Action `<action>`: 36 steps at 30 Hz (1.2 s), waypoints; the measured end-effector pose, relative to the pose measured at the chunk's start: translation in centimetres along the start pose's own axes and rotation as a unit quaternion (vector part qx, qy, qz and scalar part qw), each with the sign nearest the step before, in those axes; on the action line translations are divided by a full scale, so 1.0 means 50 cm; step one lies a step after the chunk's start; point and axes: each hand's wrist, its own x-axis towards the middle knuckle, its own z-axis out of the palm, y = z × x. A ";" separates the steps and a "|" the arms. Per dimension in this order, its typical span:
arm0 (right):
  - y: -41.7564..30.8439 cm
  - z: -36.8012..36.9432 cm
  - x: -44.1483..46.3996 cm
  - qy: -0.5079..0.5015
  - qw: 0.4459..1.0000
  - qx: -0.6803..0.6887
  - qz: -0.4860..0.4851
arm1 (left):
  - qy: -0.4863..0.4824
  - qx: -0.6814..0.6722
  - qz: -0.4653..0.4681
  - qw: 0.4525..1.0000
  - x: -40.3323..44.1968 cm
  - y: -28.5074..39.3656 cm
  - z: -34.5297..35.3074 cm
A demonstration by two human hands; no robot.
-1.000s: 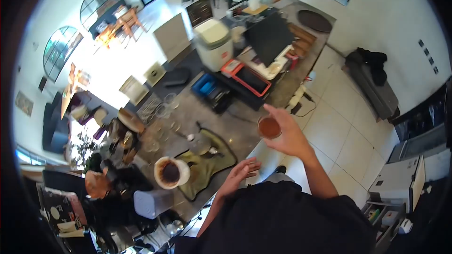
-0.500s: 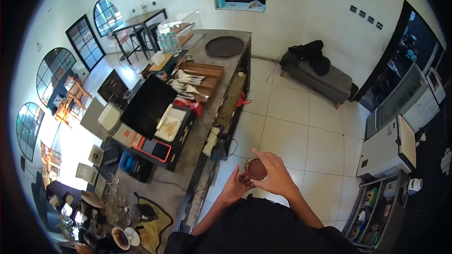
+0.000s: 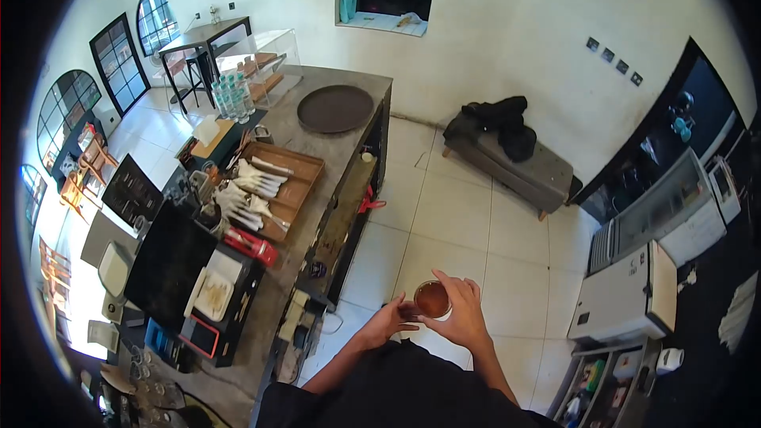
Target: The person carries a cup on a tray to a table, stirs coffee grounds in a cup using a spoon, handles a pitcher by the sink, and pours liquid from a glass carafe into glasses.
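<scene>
A round glass of reddish-brown drink point(image 3: 433, 299) is held in front of my body, above the floor, seen almost straight from above. My right hand point(image 3: 460, 307) is closed around its right side, thumb below and fingers along the far rim. Close by on the left is my left hand point(image 3: 388, 322), its fingers stretched toward the glass and its thumb raised. Whether those fingertips touch the glass or reach under it, I cannot tell.
Left of me runs a long counter point(image 3: 277, 269) with a dark round tray point(image 3: 335, 108), a wooden cutlery tray point(image 3: 305, 182), a black monitor point(image 3: 170, 261) and water bottles point(image 3: 232, 97). A grey bench point(image 3: 523, 170) stands ahead; a white chest freezer point(image 3: 614, 293) is at right.
My view has shifted forward along the counter, so the round tray and cutlery tray appear nearer. The glass stays in my right hand, and its drink now looks redder and clearer.
</scene>
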 end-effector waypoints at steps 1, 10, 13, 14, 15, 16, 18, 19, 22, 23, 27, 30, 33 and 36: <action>0.021 -0.006 0.036 -0.003 1.000 -0.005 0.002 | 0.015 0.001 -0.009 1.000 0.030 0.032 0.000; 0.172 -0.026 0.332 0.027 0.999 0.004 -0.020 | 0.057 0.066 -0.005 0.996 0.233 0.278 0.022; 0.232 -0.013 0.432 0.017 0.999 0.023 -0.025 | 0.064 0.047 0.016 0.997 0.301 0.319 -0.030; 0.250 -0.011 0.465 0.002 1.000 0.026 -0.017 | 0.069 0.036 0.036 0.996 0.317 0.336 -0.038; 0.269 -0.008 0.500 0.000 0.999 0.028 -0.025 | 0.098 0.024 0.050 0.994 0.351 0.348 -0.067; 0.289 -0.008 0.539 -0.001 0.999 0.030 -0.028 | 0.101 0.022 0.052 0.993 0.384 0.374 -0.086; 0.328 -0.004 0.614 -0.018 0.998 0.027 -0.051 | 0.221 0.003 0.092 0.971 0.442 0.417 -0.131; 0.348 -0.004 0.654 -0.031 0.997 0.034 -0.060 | 0.230 -0.006 0.129 0.965 0.475 0.440 -0.162; 0.396 -0.007 0.780 -0.064 0.993 0.014 -0.094 | 0.349 0.075 0.190 0.915 0.532 0.536 -0.210; 0.413 -0.005 0.815 -0.078 0.991 0.013 -0.104 | 0.393 0.064 0.205 0.894 0.544 0.569 -0.216; 0.457 0.007 0.990 -0.113 0.978 0.030 -0.173 | 0.534 0.047 0.289 0.793 0.572 0.639 -0.277; 0.472 0.001 1.084 -0.154 0.968 0.031 -0.197 | 0.624 -0.015 0.311 0.717 0.589 0.661 -0.364; 0.479 0.025 1.185 -0.157 0.963 0.042 -0.214 | 0.663 -0.043 0.305 0.682 0.603 0.763 -0.407; 0.474 0.043 1.275 -0.167 0.958 0.044 -0.230 | 0.685 -0.036 0.263 0.678 0.598 0.860 -0.437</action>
